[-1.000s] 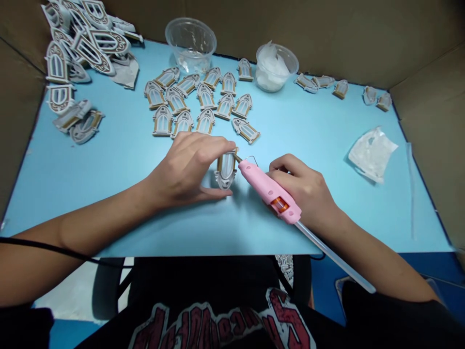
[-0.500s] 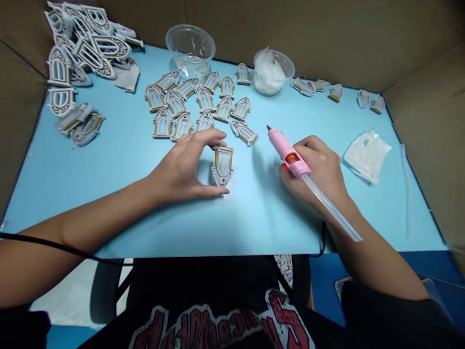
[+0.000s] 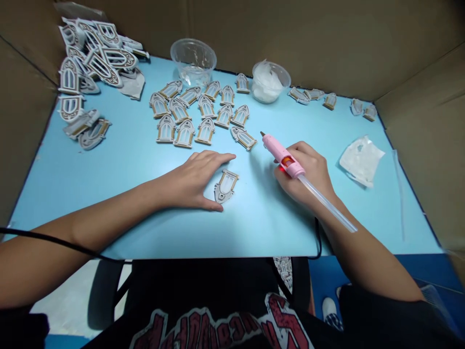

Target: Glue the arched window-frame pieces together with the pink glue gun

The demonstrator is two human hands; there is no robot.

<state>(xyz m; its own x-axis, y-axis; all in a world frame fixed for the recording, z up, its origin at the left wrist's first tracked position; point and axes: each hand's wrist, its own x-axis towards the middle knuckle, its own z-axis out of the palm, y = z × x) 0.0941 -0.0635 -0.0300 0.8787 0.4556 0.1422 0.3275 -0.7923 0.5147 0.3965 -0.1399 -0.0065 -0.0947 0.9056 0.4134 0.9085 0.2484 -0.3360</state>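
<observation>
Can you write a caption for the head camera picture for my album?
Right hand holding a pink glue gun, left hand open around a small window piece on a blue table.

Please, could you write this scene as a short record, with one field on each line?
Surface: light blue tabletop
Left hand: left hand open, thumb and fingers around an arched window piece; contact unclear
Piece pose: lying, its pointed end toward the person
Right hand: right hand holding a pink glue gun, nozzle apart from the piece
Loaded: clear glue stick, projecting from the gun's rear
Far left: heap of patterned arched frames
Far side: two clear plastic tubs
</observation>
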